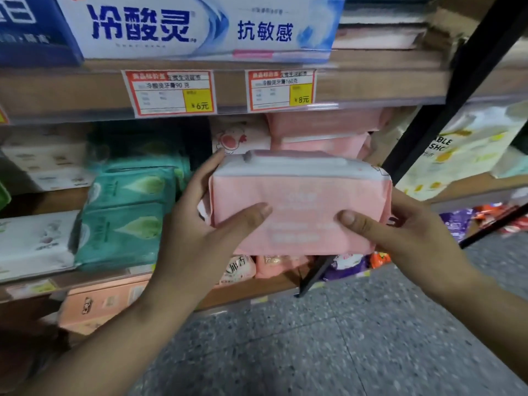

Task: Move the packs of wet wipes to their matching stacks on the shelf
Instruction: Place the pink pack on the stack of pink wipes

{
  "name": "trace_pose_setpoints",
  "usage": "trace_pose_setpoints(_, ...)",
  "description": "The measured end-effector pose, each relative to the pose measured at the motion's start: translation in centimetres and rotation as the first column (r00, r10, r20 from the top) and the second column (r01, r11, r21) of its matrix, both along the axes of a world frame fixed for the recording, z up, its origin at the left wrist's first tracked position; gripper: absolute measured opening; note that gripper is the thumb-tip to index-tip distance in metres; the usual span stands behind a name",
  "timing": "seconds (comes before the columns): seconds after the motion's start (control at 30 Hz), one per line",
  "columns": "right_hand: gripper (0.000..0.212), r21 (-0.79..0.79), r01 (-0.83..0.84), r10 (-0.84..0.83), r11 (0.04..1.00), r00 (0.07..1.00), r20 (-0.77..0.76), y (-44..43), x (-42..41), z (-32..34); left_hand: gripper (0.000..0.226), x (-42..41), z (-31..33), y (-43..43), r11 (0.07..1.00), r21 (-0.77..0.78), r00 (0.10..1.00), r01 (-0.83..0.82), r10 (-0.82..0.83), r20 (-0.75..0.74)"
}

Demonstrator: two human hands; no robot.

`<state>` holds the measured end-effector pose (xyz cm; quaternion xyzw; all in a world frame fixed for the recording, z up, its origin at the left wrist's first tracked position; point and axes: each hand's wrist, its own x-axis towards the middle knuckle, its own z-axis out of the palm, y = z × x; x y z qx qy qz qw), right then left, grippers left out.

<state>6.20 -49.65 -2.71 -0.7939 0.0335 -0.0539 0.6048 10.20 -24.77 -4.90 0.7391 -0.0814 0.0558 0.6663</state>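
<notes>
A pink pack of wet wipes (303, 195) with a white lid is held in front of the middle shelf. My left hand (205, 224) grips its left end, thumb across the front. My right hand (400, 230) grips its right end, thumb on the front too. Behind and above it lies a stack of matching pink packs (323, 132) at the shelf's right end. A stack of green wipe packs (128, 212) stands to the left. A white pack with a pink cartoon (240, 135) sits between the two stacks.
The upper shelf carries toothpaste boxes (200, 24) and price tags (168, 91). White packs (34, 241) lie far left. A black upright post (445, 104) bounds the shelf on the right. Pink boxes (100, 304) fill the lower shelf. Speckled floor (343, 338) lies below.
</notes>
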Motion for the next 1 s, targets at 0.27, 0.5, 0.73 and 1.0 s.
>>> trace_pose_setpoints(0.27, 0.035, -0.085, 0.078, -0.075, 0.993, 0.996, 0.038, -3.6, 3.1, -3.1, 0.077, 3.4, -2.0, -4.9, 0.995, 0.040, 0.994, 0.093, -0.095, 0.052)
trace_pose_setpoints(0.5, 0.051, -0.133, 0.165, -0.155, 0.977, 0.985, 0.077, -4.5, 4.6, -6.2, 0.084, 5.4, -4.2, -6.6, 0.988, 0.104, 0.990, 0.115, -0.123, 0.072)
trace_pose_setpoints(0.73, 0.054, -0.196, 0.210, -0.189, 0.958, 0.975, 0.120, -4.8, 5.0, -7.8, 0.082, 6.3, -5.7, -7.2, 0.975, 0.153, 0.980, 0.162, -0.177, 0.094)
trace_pose_setpoints(1.0, 0.059, -0.357, 0.338, -0.286, 0.871, 0.939, 0.192, -5.1, 5.5, -8.7, 0.081, 6.7, -6.8, -7.1, 0.961, 0.248, 0.971, 0.126, -0.171, 0.169)
